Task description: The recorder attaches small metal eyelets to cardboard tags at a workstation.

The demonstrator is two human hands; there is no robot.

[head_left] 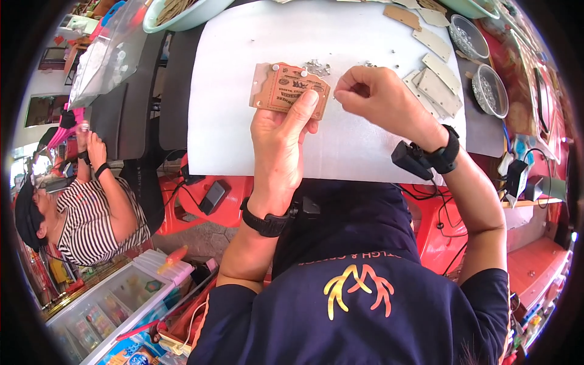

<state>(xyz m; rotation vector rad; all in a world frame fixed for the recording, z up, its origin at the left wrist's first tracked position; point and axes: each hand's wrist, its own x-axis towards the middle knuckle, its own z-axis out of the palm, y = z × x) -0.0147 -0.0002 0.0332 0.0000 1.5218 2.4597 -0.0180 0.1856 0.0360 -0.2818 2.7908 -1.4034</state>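
Observation:
My left hand (277, 140) grips a brown printed cardboard card (286, 94), its thumb lying across the front. The card has a wavy-cut edge and small holes near its sides. Two pale round studs sit along its far edge. To the right of the card, my right hand (386, 100) is closed in a pinch; whatever its fingertips hold is hidden or too small to name. Just beyond the card lies a small pile of metal fasteners (316, 67), and a few more are scattered to the right on the white sheet (225, 134).
Grey and brown card pieces (438, 88) lie at the right of the sheet. Two bowls of small metal parts (490, 91) (468, 38) stand beyond them. A pale green basin (182, 15) is at the far left. Another person (97, 207) sits at my left.

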